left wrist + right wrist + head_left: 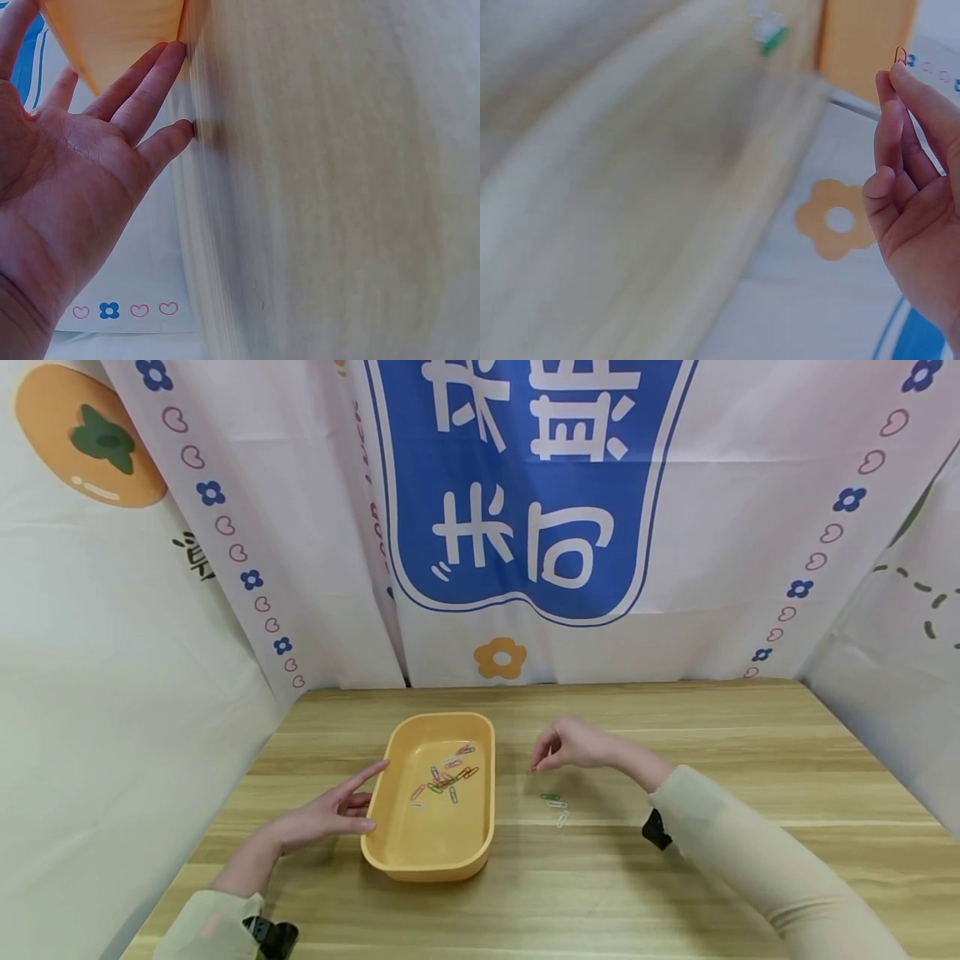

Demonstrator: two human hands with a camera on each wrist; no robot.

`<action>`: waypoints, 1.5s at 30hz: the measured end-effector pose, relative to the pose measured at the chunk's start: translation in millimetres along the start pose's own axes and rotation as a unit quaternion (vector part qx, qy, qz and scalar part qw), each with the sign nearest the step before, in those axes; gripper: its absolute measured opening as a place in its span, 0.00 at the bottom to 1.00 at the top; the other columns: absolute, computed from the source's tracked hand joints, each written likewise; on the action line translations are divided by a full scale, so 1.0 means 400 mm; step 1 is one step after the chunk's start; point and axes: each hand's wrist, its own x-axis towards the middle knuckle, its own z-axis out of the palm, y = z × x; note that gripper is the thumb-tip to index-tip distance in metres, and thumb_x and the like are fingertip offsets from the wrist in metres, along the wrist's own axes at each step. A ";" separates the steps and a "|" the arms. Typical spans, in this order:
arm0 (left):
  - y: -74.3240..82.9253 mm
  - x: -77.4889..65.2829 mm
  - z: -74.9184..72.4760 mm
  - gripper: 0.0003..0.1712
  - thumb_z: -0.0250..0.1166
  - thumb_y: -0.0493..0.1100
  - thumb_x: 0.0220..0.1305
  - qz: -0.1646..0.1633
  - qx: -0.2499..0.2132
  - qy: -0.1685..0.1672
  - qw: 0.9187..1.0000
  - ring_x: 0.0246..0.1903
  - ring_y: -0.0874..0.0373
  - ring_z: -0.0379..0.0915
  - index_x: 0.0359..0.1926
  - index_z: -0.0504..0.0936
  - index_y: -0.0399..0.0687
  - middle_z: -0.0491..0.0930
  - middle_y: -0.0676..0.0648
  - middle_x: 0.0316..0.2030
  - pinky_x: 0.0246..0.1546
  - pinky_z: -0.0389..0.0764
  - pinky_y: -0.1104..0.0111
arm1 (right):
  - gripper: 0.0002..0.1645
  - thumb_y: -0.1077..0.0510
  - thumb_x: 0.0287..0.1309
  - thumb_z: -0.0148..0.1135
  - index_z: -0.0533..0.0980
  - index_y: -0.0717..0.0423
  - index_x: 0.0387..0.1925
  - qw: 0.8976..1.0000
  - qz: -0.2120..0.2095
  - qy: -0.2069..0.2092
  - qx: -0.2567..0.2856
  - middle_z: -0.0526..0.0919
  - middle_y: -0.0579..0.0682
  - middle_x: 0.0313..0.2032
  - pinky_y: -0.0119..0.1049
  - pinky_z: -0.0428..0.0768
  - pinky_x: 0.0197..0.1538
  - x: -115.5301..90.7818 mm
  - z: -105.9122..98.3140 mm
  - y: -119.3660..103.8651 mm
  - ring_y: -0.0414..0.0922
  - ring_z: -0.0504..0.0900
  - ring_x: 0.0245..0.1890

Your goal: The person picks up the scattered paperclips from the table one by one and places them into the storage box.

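A yellow plastic bin (435,852) stands on the wooden table with several coloured paper clips (452,781) scattered in its upper half. Against its left side rests my left hand (330,814), index finger and thumb at the rim; the left wrist view shows its fingers fairly straight along the wall. To the right of the bin, my right hand (573,745) pinches a red paper clip (900,55) between thumb and index fingertip, its loop sticking up past the tips in the right wrist view. Below that hand lie a green paper clip (550,797) and two white paper clips (557,805).
Printed cloth (517,652) hangs behind the table's back edge, with more cloth on the left and right sides. The table's wooden surface (600,893) extends in front of the bin and on both sides.
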 end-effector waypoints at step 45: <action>0.000 0.000 -0.001 0.51 0.61 0.36 0.68 -0.007 0.000 0.003 1.000 0.63 0.34 0.61 0.78 0.35 0.54 0.54 0.22 0.67 0.57 0.74 0.59 | 0.03 0.60 0.58 0.69 0.85 0.54 0.29 0.987 0.008 -0.009 -0.158 0.84 0.43 0.30 0.25 0.76 0.36 0.274 0.127 -0.119 0.34 0.77 0.29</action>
